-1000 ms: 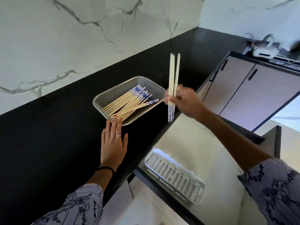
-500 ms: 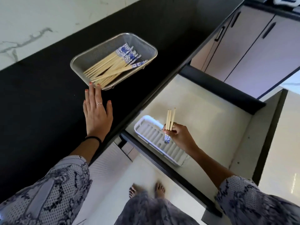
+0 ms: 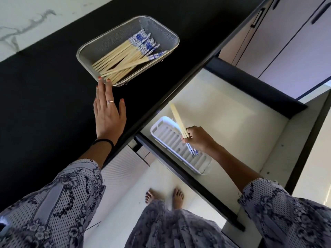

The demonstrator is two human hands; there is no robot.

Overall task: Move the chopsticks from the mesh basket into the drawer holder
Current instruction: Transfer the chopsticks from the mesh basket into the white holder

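Gripping pale chopsticks, blue-patterned ends, right hand

The head camera looks steeply down, close over the counter and open drawer.

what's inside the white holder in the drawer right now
Only the blue-patterned ends of the chopsticks gripped by the right hand dip into the white holder. Its visible slots hold nothing else; the hand covers part.

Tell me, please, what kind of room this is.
Most likely a home kitchen: a black countertop below a marble wall, an open drawer with a white holder, and a mesh basket of chopsticks.
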